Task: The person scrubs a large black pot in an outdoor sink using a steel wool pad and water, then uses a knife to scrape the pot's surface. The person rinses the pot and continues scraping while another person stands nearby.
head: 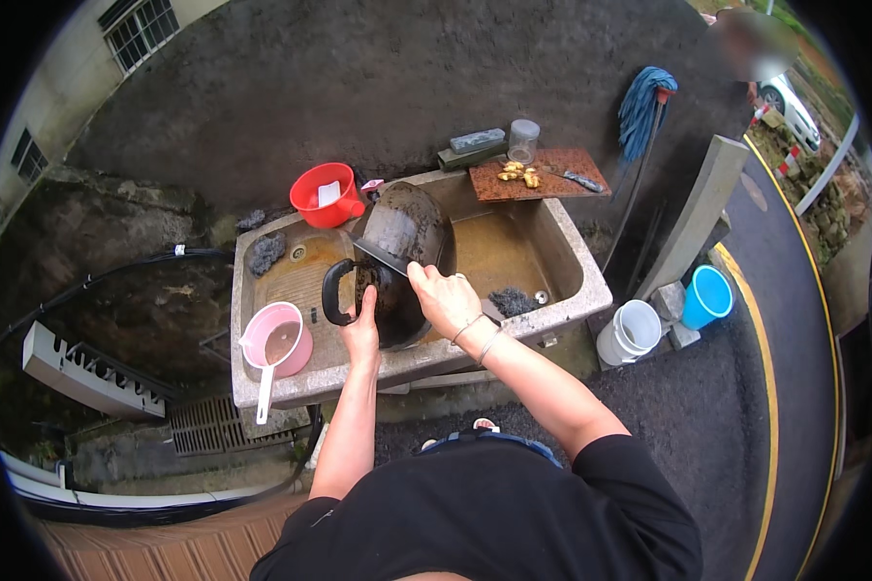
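A dark, soot-stained wok (409, 214) stands tilted on the stone sink, its underside facing up. My left hand (362, 334) grips the wok beside its black loop handle (332, 294), thumb up and fingers mostly hidden behind. In my right hand (447, 299) is a knife whose flat metal blade (381, 254) lies across the wok's outer surface. Most of the knife's handle is covered by my fingers. Beneath and around the wok is the two-part stone sink (588, 287), with a ribbed washing surface on the left and a deeper basin on the right.
A pink dipper (301, 352) and a red dipper (320, 187) sit on the sink's left side. Steel-wool-like clumps (267, 254) lie there too. Ginger (519, 173) and another knife (583, 181) rest on a reddish board (494, 190). Buckets (628, 332) stand right; a person (752, 91) is beyond.
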`<action>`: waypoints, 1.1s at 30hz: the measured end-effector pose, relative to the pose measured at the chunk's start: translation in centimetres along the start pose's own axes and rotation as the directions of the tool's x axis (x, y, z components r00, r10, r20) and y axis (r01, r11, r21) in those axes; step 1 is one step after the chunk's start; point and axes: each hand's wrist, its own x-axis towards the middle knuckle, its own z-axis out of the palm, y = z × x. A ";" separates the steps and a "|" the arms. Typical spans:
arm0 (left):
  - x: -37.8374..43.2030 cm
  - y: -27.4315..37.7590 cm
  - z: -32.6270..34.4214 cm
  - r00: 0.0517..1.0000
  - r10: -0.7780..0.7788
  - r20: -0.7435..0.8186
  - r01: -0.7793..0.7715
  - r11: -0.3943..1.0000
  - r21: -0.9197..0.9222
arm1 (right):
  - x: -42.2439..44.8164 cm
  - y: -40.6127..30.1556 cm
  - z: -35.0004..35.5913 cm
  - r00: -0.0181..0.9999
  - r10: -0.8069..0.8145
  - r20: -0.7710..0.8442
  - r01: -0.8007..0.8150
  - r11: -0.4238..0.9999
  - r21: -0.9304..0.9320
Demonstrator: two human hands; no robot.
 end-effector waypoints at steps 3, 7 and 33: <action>0.0 0.6 0.5 0.999 -0.027 -0.040 0.028 1.000 0.010 | 1.0 1.7 0.6 0.997 0.021 -0.081 -0.023 1.000 -0.015; 0.4 -0.3 0.1 0.998 -0.028 -0.047 0.030 0.999 0.042 | 2.3 3.1 0.3 0.992 0.125 0.008 -0.124 0.992 -0.019; 0.5 -1.4 -0.4 1.000 -0.029 0.005 0.028 0.997 0.065 | 5.3 7.1 -0.3 0.998 -0.041 0.040 0.043 0.998 -0.052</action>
